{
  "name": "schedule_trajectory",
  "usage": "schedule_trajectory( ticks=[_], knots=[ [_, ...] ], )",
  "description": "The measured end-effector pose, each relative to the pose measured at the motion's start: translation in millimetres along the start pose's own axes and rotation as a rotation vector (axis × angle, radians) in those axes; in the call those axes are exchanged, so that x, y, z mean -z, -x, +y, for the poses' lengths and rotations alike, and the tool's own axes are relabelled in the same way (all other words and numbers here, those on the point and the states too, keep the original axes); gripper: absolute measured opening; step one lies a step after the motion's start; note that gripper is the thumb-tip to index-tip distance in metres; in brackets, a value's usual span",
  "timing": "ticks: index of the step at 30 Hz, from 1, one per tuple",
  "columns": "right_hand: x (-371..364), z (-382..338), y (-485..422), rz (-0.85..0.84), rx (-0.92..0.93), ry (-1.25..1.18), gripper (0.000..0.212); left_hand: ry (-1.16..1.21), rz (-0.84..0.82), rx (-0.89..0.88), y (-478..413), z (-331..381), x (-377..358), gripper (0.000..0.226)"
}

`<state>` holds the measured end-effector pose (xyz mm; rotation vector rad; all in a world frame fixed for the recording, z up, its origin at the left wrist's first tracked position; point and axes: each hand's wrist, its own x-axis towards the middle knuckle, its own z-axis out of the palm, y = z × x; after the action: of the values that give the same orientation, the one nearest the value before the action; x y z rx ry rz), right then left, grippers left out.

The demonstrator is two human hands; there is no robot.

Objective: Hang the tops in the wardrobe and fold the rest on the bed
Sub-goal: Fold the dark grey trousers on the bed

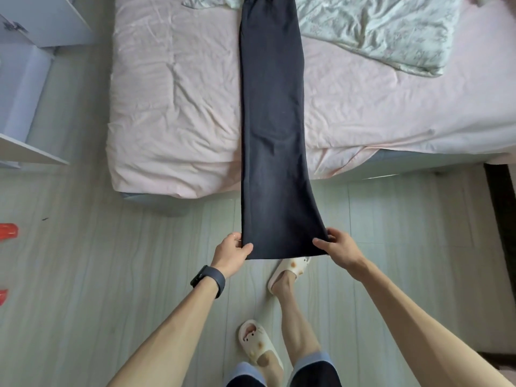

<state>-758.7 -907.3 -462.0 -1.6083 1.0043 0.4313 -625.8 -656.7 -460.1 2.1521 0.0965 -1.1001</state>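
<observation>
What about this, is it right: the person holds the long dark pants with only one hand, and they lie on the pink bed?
Not only one. In the head view the left hand and the right hand each grip a corner of the long dark pants. They do lie on the pink bed.

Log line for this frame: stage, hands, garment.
stage: folding | left hand: grips hem corner | right hand: grips hem corner | dark trousers: stretched along bed, hem past edge
</observation>
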Motion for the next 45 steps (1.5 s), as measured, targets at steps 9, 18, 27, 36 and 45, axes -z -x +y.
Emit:
schedule_trajectory(
  ticks=[9, 18, 27, 36, 45],
  knots=[
    [-17, -10, 53, 0.364, 0.048, 0.02, 0.025, -0.058, 0.286, -0.092, 45, 7, 11, 0.023],
    [-21, -10, 84, 0.361, 0.353, 0.346, 0.016, -0.465, 0.248, -0.337, 68, 0, 20, 0.03],
    [-12, -32, 98, 0.419, 0.582, 0.801, 0.047, -1.006, 0.412, -0.677, 91, 33, 31, 0.039],
    [31, -72, 132, 0.543, 0.864, 1.003, 0.041, -1.3, 0.554, -1.04, 128, 78, 78, 0.013],
    [43, -69, 150, 0.1, 0.584, 1.08, 0.024, -1.391, 0.363, -0.951, 151, 88, 84, 0.033]
  ],
)
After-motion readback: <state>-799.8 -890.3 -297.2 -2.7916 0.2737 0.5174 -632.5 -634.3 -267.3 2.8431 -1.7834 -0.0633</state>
